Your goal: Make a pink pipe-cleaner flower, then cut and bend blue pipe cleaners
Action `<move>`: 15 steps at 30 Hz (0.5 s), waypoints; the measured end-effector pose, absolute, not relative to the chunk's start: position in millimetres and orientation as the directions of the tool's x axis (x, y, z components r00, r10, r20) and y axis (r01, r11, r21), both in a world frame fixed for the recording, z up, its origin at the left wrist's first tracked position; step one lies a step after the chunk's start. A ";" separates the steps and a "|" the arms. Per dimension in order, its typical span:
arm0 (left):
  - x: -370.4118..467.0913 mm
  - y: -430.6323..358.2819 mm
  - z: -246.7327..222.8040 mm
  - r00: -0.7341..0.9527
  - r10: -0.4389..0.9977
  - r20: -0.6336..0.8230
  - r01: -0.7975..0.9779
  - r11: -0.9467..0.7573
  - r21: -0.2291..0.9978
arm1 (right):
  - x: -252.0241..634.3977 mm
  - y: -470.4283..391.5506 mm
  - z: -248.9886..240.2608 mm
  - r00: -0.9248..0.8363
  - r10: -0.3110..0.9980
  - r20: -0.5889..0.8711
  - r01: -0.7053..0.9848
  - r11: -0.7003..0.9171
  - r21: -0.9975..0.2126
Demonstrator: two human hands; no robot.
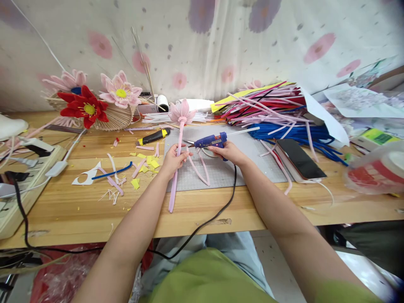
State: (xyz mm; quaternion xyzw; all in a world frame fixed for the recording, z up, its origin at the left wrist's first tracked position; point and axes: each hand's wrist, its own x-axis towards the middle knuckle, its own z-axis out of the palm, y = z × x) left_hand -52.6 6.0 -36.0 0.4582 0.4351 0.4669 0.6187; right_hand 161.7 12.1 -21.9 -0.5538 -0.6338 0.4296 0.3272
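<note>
The left hand (173, 161) is pinching the stem (172, 192) of the pink flower (182, 112), whose lower end is reaching past the left side of the gray mat (240, 169) on the tabletop (94, 221). The right hand (229, 152) is closing its grip around the glue gun (206, 141). Its nozzle (192, 146) is pointing toward the stem, near the left fingers, so a slip could be causing a burn. Dripping glue could be sticking the bent strip (205, 173) to the mat. The black cord (225, 205) is draping over the front edge; a snag could be jerking the gun sideways.
</note>
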 end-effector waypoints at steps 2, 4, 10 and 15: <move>-52.7 6.1 -36.0 0.186 0.977 -0.109 -0.181 0.143 0.973 | 163.1 11.2 -20.2 -0.207 0.976 -0.069 0.417 0.024 -0.909; -52.8 6.2 -36.3 0.190 0.976 -0.107 -0.180 0.142 0.973 | 163.3 11.1 -20.0 -0.235 0.970 -0.067 0.413 0.037 -0.910; -53.2 6.1 -37.2 0.193 0.976 -0.104 -0.177 0.139 0.974 | 160.1 12.2 -21.8 -0.171 0.984 -0.044 0.435 0.035 -0.900; -53.2 5.6 -36.1 0.186 0.977 -0.104 -0.185 0.139 0.973 | 163.1 10.4 -18.2 -0.203 0.976 -0.074 0.445 0.025 -0.895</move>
